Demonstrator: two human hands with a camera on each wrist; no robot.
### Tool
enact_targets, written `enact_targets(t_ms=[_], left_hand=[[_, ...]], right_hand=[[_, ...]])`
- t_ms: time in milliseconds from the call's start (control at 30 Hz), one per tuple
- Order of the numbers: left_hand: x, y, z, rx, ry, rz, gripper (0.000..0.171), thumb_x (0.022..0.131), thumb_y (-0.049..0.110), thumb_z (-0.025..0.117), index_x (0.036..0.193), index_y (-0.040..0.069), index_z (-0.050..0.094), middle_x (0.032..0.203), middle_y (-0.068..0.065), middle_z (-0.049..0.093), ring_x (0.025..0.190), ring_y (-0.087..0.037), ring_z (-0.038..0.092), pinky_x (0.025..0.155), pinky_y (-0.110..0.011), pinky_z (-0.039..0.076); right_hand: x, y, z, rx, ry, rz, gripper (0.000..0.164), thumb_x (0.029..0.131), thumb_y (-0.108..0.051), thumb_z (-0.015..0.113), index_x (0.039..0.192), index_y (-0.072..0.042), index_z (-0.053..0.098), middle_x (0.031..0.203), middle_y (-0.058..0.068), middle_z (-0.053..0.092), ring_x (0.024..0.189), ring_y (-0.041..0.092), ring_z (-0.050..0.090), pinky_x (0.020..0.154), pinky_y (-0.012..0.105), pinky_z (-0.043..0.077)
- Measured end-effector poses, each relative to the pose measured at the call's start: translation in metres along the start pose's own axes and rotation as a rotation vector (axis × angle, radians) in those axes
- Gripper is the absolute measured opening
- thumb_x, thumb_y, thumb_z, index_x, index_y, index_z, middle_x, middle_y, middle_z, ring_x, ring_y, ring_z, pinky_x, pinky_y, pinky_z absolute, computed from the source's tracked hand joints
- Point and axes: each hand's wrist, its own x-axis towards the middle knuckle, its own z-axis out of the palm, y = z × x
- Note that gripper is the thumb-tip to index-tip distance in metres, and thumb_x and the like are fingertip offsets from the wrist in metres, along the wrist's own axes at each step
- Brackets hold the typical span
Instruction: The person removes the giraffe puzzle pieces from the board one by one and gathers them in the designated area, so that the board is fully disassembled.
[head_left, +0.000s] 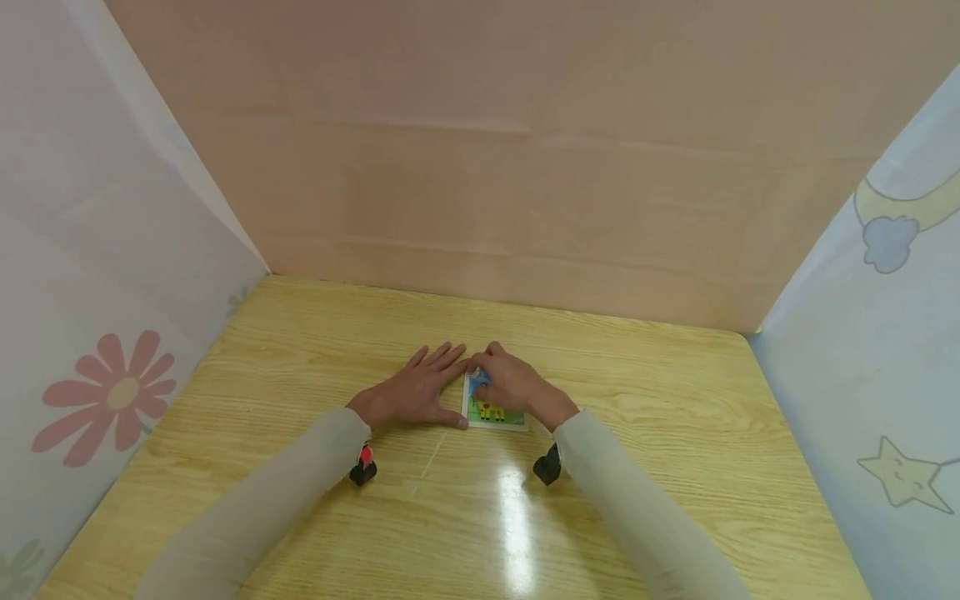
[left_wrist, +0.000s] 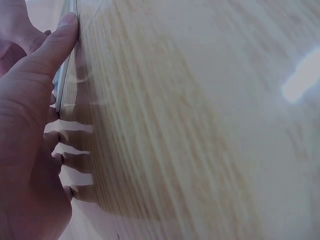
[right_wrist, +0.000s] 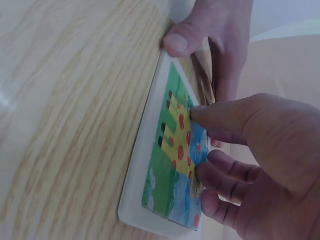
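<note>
A small picture puzzle [head_left: 491, 412] lies on the table, its giraffe, green ground and blue sky set in a white frame [right_wrist: 134, 200]. Seams run across the picture in the right wrist view. My left hand [head_left: 416, 393] is spread flat beside the puzzle's left side, thumb at the frame's near corner. Over the picture, my right hand [right_wrist: 285, 155] has its thumb and curled fingers close together, pinching at a puzzle piece [right_wrist: 196, 150] near the far left part. The fingers hide some of the giraffe's upper body.
The wood-grain table [head_left: 337, 517] extends around both hands. A plain tan sheet [head_left: 525, 167] stands behind it, with patterned white sheets along the left [head_left: 187, 292] and right [head_left: 825, 350] sides. Bright glare falls on the table's near part.
</note>
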Motion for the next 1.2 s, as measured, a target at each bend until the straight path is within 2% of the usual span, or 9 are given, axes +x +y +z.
enact_targets(t_ms=[333,667,1033,1200], left_hand=[[-0.001,0.001,-0.001,-0.005,0.005,0.005,0.109,0.094,0.07,0.069,0.173,0.016,0.017,0.183,-0.01,0.005,0.17,-0.037,0.002,0.134,-0.068,0.003],[0.0,-0.001,0.002,0.003,0.004,0.01,0.108,0.094,0.072,0.067,0.172,0.014,0.019,0.183,-0.009,0.004,0.17,-0.036,0.0,0.134,-0.067,0.002],[0.0,-0.003,0.002,0.032,-0.001,0.015,0.109,0.095,0.072,0.065,0.173,0.014,0.016,0.183,-0.009,0.003,0.17,-0.037,-0.001,0.134,-0.067,0.002],[-0.001,-0.002,0.001,0.028,-0.013,0.008,0.11,0.095,0.073,0.064,0.174,0.02,0.008,0.183,-0.007,0.001,0.17,-0.035,-0.002,0.135,-0.065,0.0]], right_hand=[[0.002,0.01,0.005,-0.157,0.009,-0.067,0.044,0.105,-0.035,0.069,0.146,-0.02,0.065,0.134,0.01,0.056,0.1,0.016,0.059,0.089,0.036,0.059],[-0.004,0.009,0.004,-0.254,0.053,-0.117,0.046,0.106,-0.039,0.068,0.144,-0.014,0.067,0.135,0.009,0.06,0.102,0.017,0.064,0.087,0.036,0.062],[0.0,0.003,0.002,-0.283,0.027,-0.089,0.046,0.106,-0.04,0.068,0.144,-0.016,0.067,0.134,0.01,0.057,0.102,0.018,0.064,0.086,0.037,0.062],[0.006,0.005,-0.001,-0.17,-0.019,-0.046,0.043,0.103,-0.036,0.073,0.139,-0.016,0.066,0.132,0.012,0.056,0.098,0.02,0.062,0.089,0.04,0.06]])
